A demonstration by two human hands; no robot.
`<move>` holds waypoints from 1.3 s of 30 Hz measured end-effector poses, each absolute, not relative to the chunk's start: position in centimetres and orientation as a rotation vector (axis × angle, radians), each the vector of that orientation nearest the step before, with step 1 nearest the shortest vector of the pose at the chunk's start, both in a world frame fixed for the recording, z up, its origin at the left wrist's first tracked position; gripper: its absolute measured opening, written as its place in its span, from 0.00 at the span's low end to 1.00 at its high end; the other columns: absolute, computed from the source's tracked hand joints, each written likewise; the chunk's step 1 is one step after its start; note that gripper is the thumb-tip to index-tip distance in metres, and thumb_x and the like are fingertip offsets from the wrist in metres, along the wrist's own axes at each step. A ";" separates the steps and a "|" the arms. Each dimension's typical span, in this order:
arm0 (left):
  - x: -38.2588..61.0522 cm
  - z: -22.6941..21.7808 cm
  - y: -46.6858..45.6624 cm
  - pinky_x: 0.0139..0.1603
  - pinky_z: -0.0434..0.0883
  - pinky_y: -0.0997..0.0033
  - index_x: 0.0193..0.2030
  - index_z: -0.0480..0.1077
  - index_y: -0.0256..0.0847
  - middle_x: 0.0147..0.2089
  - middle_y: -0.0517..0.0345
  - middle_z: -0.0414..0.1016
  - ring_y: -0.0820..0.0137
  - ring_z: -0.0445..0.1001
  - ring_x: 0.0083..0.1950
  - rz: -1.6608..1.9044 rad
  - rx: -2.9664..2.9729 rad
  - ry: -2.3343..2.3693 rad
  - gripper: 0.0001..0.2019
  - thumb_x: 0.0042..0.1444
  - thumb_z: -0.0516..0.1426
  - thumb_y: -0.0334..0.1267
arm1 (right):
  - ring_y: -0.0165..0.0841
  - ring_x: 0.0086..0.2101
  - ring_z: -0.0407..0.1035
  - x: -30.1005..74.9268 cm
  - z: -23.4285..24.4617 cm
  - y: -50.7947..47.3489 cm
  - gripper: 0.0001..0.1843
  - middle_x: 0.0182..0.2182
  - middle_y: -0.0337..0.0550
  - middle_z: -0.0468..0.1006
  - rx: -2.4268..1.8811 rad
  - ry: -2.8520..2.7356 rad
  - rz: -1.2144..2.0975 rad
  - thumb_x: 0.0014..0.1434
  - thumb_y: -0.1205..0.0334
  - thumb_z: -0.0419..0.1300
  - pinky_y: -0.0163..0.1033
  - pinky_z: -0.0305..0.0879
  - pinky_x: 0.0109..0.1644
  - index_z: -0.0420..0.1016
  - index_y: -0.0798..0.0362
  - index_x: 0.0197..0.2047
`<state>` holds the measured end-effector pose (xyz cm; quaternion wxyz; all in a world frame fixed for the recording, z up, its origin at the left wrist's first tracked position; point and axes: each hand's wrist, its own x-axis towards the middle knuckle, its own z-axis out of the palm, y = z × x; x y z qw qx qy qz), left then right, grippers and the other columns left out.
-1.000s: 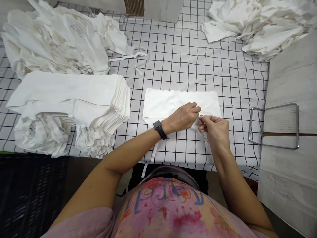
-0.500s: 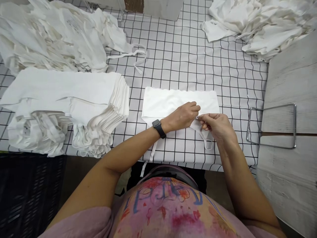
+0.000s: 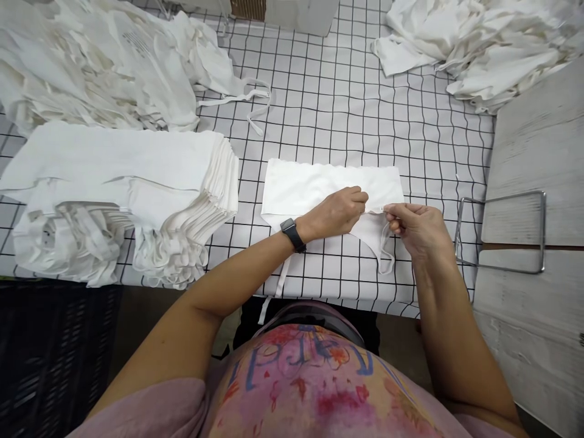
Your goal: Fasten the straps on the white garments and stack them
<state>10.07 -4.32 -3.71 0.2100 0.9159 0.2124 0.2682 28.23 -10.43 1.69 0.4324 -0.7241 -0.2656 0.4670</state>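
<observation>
A white strappy garment (image 3: 314, 185) lies spread flat on the checked cloth before me, its wide band toward the back and its thin straps hanging toward me. My left hand (image 3: 340, 210), wrist wearing a dark watch (image 3: 292, 234), rests closed over the garment's middle; its fingertips are pressed on the fabric edge. Thumb and forefinger of my right hand (image 3: 417, 228) pinch the same edge near the garment's right end. A looped strap (image 3: 385, 258) hangs just below the right hand. Another strap drops over the table's front edge.
Stacked white garments (image 3: 123, 158) lie to the left, straps bunched in front. Behind them is a loose white heap (image 3: 114, 67); another heap (image 3: 474, 48) is at the back right. A metal wire frame (image 3: 542, 231) and pale boards (image 3: 538, 164) stand at right. A dark crate (image 3: 50, 353) is at lower left.
My right hand has slid to the right along the fabric edge, away from the left hand. The left hand stays nearly where it was.
</observation>
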 end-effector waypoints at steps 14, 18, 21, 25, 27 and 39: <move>10.0 -3.8 -3.9 0.44 0.67 0.63 0.34 0.74 0.38 0.39 0.54 0.77 0.67 0.72 0.42 0.758 2.387 0.688 0.10 0.67 0.56 0.31 | 0.26 0.24 0.67 26.2 1.6 -12.5 0.11 0.22 0.39 0.76 -1.778 -0.820 1.281 0.50 0.56 0.75 0.32 0.65 0.29 0.83 0.54 0.31; 10.1 -3.9 -3.9 0.45 0.68 0.64 0.33 0.72 0.38 0.38 0.54 0.76 0.67 0.72 0.41 0.767 2.368 0.696 0.10 0.67 0.56 0.32 | 0.29 0.27 0.72 25.9 1.7 -12.3 0.14 0.29 0.45 0.82 -1.851 -0.880 1.282 0.53 0.52 0.73 0.33 0.66 0.30 0.83 0.56 0.32; 10.1 -3.9 -3.9 0.46 0.69 0.64 0.31 0.71 0.39 0.38 0.52 0.76 0.66 0.71 0.42 0.753 2.402 0.684 0.11 0.66 0.55 0.30 | 0.29 0.28 0.73 26.0 1.7 -12.3 0.16 0.32 0.48 0.83 -1.843 -0.936 1.330 0.57 0.50 0.71 0.33 0.68 0.32 0.83 0.56 0.31; 10.1 -3.7 -4.0 0.46 0.70 0.64 0.30 0.70 0.38 0.39 0.51 0.76 0.65 0.70 0.42 0.739 2.437 0.665 0.11 0.66 0.55 0.30 | 0.26 0.26 0.67 26.1 1.8 -12.0 0.14 0.28 0.45 0.81 -1.795 -1.006 1.351 0.58 0.53 0.69 0.32 0.64 0.30 0.81 0.55 0.28; 10.0 -3.6 -4.1 0.47 0.70 0.64 0.30 0.70 0.38 0.39 0.51 0.76 0.65 0.70 0.42 0.734 2.448 0.655 0.11 0.66 0.55 0.29 | 0.26 0.24 0.64 26.0 1.9 -11.9 0.13 0.27 0.44 0.81 -1.789 -1.002 1.338 0.58 0.55 0.69 0.32 0.62 0.28 0.80 0.54 0.28; 10.1 -3.1 -4.2 0.46 0.68 0.62 0.30 0.70 0.38 0.37 0.50 0.75 0.64 0.68 0.42 0.684 2.652 0.601 0.17 0.69 0.48 0.24 | 0.26 0.24 0.62 26.4 2.7 -10.8 0.11 0.26 0.46 0.80 -1.914 -1.141 1.287 0.55 0.59 0.69 0.33 0.58 0.26 0.79 0.54 0.24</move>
